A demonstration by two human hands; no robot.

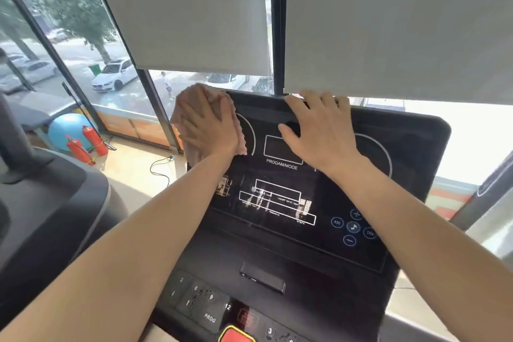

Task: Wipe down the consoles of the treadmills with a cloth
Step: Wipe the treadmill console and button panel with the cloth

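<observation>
Head view: left hand presses cloth on console

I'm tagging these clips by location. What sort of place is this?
Most likely a gym. A treadmill console with numbered keys fills the view, a blue exercise ball sits by the window, and another black machine stands to the left.

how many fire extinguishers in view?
2. The left fire extinguisher and the right fire extinguisher stand side by side on the floor by the window, in front of the blue ball. Others may be hidden behind the dark machine.
</observation>
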